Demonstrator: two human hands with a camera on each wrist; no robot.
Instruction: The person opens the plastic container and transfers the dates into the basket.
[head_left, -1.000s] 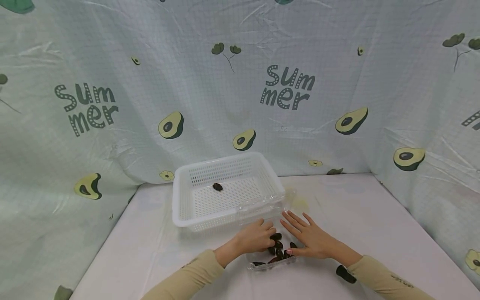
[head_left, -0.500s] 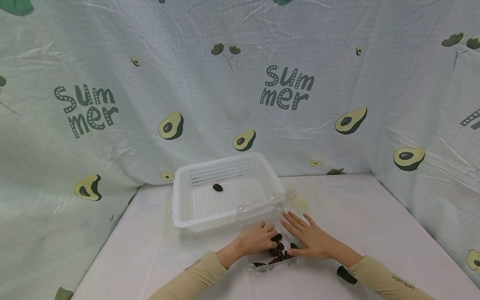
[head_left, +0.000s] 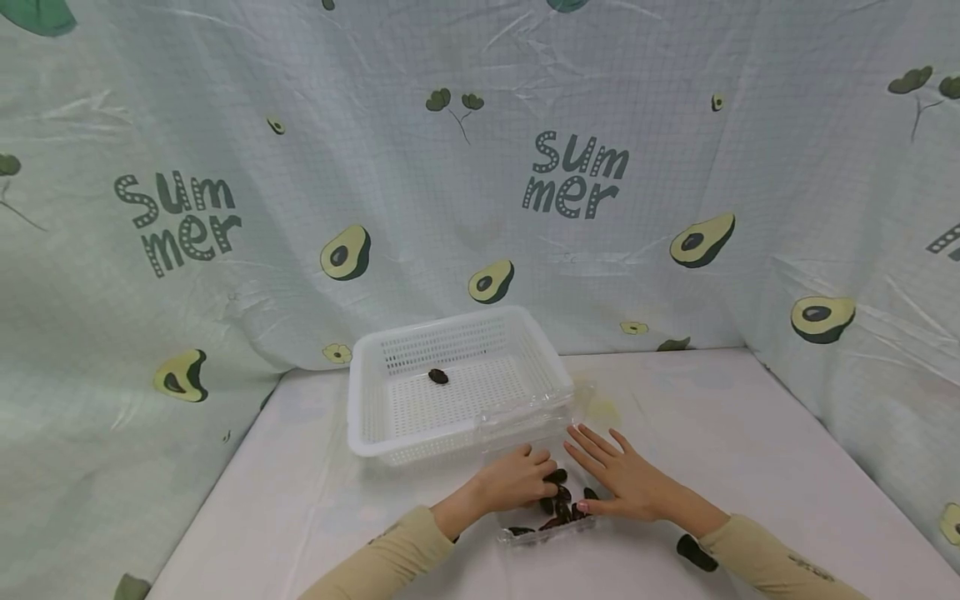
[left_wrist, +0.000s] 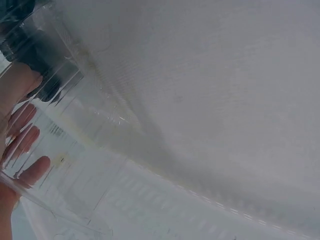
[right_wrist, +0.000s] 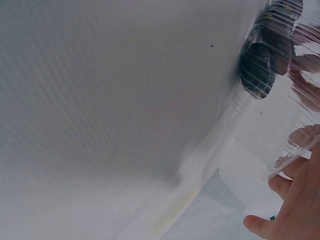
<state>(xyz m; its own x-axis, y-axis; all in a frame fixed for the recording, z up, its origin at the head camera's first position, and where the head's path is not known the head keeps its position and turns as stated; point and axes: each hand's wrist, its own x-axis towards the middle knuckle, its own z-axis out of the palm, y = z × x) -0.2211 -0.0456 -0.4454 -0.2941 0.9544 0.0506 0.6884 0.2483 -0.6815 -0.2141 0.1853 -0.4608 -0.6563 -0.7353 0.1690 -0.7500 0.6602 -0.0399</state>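
A clear plastic box with several dark brown dates in it lies on the table. My left hand reaches into it from the left with bent fingers among the dates. In the left wrist view, one fingertip is seen through the clear wall against a dark date; I cannot tell whether a date is pinched. My right hand lies with spread fingers along the box's right side, its thumb over the dates. Through the wall in the right wrist view, dates show near this hand.
A white slotted basket stands behind the box, holding one dark date. The box's clear lid overlaps the basket's front right corner. A dark avocado print shows beside the right sleeve. A printed sheet hangs behind the white table.
My left hand has shifted slightly to the right among the dates, its fingers still bent. The right hand, box and basket keep their places.
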